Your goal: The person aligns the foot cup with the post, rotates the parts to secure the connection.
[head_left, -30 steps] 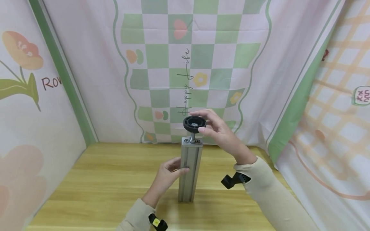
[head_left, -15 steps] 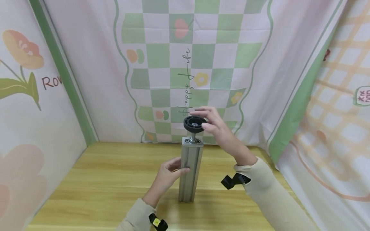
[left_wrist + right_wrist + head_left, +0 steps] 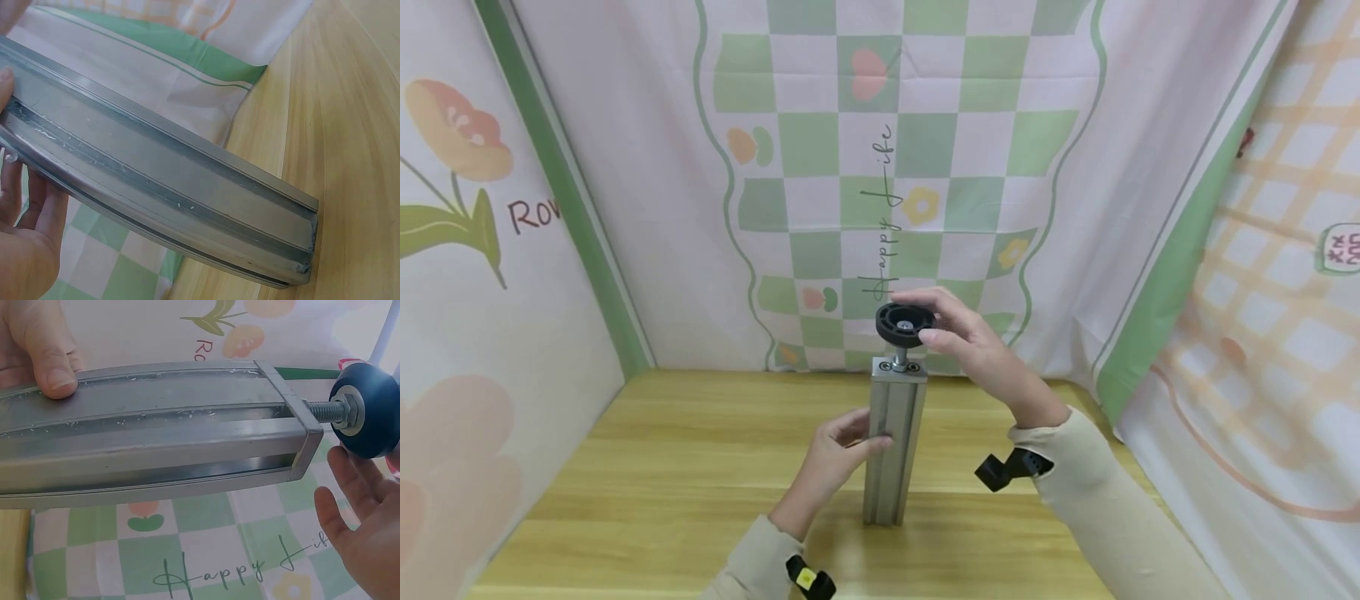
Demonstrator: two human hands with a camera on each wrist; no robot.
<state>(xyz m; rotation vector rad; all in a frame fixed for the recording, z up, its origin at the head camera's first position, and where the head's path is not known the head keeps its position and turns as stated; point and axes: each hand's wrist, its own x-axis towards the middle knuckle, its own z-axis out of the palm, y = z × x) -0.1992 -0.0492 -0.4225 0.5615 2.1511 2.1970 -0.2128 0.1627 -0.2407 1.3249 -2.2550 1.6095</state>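
A silver aluminium extrusion (image 3: 891, 450) stands upright on the wooden table, with an end plate (image 3: 883, 375) fixed on its top. From the plate rises a threaded bolt (image 3: 328, 411) with a nut, carrying a round black leveling foot (image 3: 889, 335), hollow side up. My left hand (image 3: 831, 458) grips the extrusion about halfway up, its thumb across the near face and the fingers partly hidden behind. My right hand (image 3: 973, 342) holds the foot's right side, thumb on the near rim and fingers round the far rim. In the right wrist view, fingertips (image 3: 337, 456) meet the foot's edge.
The wooden table (image 3: 700, 483) reaches back to a hanging curtain (image 3: 808, 208) with green and white checks. Patterned cloths also hang at the left (image 3: 467, 333) and right (image 3: 1262, 333). Each wrist wears a small black camera mount.
Half a second ago my right thumb and fingers were spread a little off the foot's rim; now they are back round it. My left hand and the extrusion have stayed in place.
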